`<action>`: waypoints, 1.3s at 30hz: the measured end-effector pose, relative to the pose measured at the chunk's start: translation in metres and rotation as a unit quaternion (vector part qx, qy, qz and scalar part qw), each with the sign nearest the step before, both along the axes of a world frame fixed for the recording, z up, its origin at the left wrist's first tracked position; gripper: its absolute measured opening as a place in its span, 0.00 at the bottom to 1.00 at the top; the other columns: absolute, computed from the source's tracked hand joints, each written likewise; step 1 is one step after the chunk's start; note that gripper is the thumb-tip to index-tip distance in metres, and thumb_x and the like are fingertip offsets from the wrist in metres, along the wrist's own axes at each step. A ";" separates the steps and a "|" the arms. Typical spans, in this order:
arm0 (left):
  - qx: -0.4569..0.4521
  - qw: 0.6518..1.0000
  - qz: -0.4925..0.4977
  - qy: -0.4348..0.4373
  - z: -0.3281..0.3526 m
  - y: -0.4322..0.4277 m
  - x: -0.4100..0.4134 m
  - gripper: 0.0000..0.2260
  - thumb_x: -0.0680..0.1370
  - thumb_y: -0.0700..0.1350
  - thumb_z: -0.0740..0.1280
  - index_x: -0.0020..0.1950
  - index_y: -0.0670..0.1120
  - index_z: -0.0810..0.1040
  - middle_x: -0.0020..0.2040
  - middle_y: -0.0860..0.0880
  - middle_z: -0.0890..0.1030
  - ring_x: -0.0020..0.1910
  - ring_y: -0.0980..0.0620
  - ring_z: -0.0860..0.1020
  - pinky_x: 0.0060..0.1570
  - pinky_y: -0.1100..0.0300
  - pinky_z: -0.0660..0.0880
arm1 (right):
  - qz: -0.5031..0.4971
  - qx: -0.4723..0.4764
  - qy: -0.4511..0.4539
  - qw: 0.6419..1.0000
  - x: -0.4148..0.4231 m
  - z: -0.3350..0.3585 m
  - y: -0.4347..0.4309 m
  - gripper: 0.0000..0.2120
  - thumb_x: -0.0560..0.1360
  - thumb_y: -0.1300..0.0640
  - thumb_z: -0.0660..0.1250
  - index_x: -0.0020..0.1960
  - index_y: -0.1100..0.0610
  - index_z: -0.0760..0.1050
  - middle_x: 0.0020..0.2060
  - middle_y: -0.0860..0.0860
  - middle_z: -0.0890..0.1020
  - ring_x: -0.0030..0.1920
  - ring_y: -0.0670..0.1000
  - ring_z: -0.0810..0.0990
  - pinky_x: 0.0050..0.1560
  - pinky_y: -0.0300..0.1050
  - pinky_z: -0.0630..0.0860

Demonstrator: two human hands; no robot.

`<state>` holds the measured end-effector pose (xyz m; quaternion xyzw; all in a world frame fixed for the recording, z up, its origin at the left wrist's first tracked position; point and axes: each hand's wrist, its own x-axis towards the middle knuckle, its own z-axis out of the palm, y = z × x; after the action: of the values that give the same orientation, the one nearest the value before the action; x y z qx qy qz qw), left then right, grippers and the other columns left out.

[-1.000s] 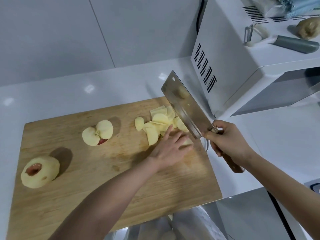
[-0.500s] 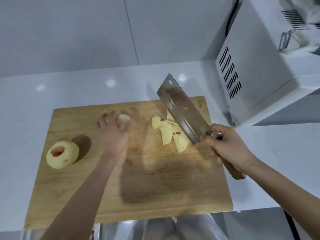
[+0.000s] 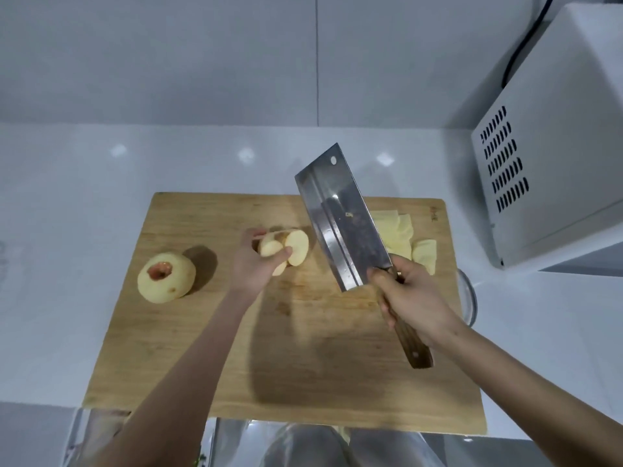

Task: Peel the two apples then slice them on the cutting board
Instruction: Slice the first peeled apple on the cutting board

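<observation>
A peeled round apple (image 3: 166,277), pale and matte with a reddish hollow on top, is seen resting on the left of the wooden cutting board (image 3: 202,348). Near the middle, a part-cut apple piece (image 3: 296,251) with smooth flat faces is pinched by the left grip (image 3: 254,266), fingers curled round it. A broad rectangular steel cleaver (image 3: 340,220) is held tilted over the board, its dark wooden handle clasped by the right grip (image 3: 411,298). Thin pale slices (image 3: 401,237) are heaped at the board's far right corner. The board is carried by a glossy white bench (image 3: 67,230). A white vented microwave (image 3: 556,163) stands at right, before grey wall panels.
</observation>
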<state>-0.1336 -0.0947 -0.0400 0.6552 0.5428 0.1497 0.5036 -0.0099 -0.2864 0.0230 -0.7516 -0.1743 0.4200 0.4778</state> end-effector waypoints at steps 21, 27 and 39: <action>-0.339 0.898 0.057 -0.275 0.003 -0.020 -0.017 0.16 0.67 0.41 0.73 0.53 0.44 0.78 0.49 0.44 0.84 0.46 0.48 0.83 0.43 0.52 0.81 | 0.030 -0.012 0.032 0.999 -0.020 0.003 0.018 0.10 0.79 0.62 0.59 0.39 0.60 0.69 0.18 0.55 0.69 0.16 0.51 0.64 0.19 0.37 0.63; -0.329 0.908 0.027 -0.259 0.009 -0.017 -0.014 0.05 0.74 0.37 0.69 0.49 0.42 0.79 0.45 0.45 0.84 0.45 0.47 0.83 0.41 0.54 0.81 | 0.020 -0.038 0.058 0.997 -0.019 0.006 0.017 0.11 0.78 0.62 0.60 0.37 0.60 0.68 0.19 0.54 0.69 0.17 0.50 0.64 0.20 0.37 0.65; -0.337 0.902 0.027 -0.268 0.011 -0.025 -0.008 0.06 0.70 0.37 0.70 0.47 0.41 0.79 0.42 0.44 0.83 0.42 0.47 0.82 0.38 0.54 0.81 | -0.016 -0.069 0.112 0.991 -0.023 0.005 0.013 0.08 0.77 0.60 0.61 0.40 0.61 0.68 0.20 0.54 0.68 0.17 0.51 0.63 0.24 0.42 0.67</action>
<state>-0.1416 -0.1199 -0.0292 0.3661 0.4229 0.1415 0.8168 -0.0331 -0.2739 0.0276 -0.7337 -0.0785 0.5050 0.4478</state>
